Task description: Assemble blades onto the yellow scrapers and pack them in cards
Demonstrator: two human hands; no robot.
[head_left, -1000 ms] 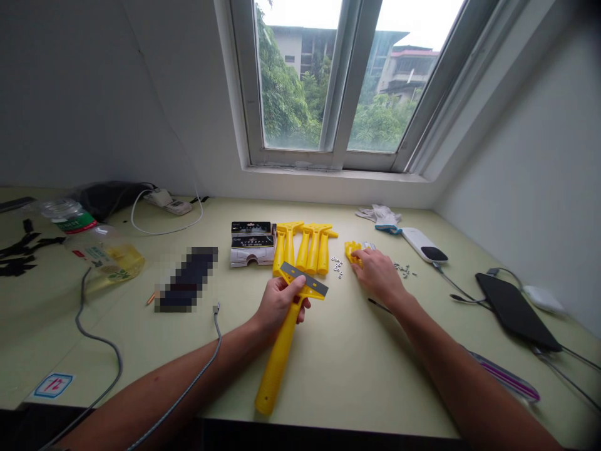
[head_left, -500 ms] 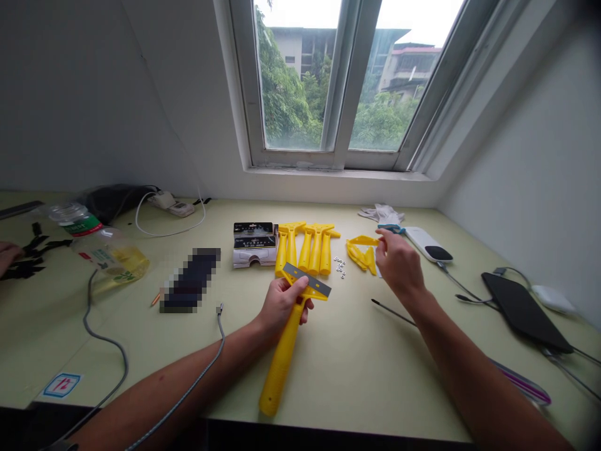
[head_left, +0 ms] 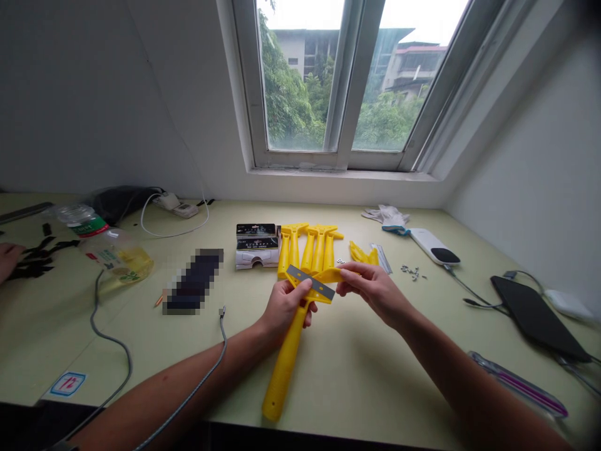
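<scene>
A yellow scraper (head_left: 284,363) with a flat grey blade (head_left: 323,290) across its head is gripped in my left hand (head_left: 283,307), the thumb pressing on the blade. My right hand (head_left: 369,285) pinches a yellow plastic blade cover (head_left: 328,274), whose far end reaches the blade's upper edge; whether they touch I cannot tell. More yellow covers (head_left: 362,252) lie in a small pile beyond my right hand, beside thin grey blades (head_left: 381,258). Several yellow scraper handles (head_left: 320,250) stand in a row behind the held scraper.
Small nuts (head_left: 341,261) and screws (head_left: 412,272) lie on the table. A black-and-white box (head_left: 256,247) stands left of the handles. A purple-striped screwdriver (head_left: 521,385), black phone (head_left: 539,316), gloves (head_left: 387,216) and cables are on the right. At left are a bottle (head_left: 113,250) and another person's hand (head_left: 9,258).
My right hand has come back from the pile of covers toward the scraper, bringing one yellow cover up to the blade. My left hand keeps its hold on the scraper.
</scene>
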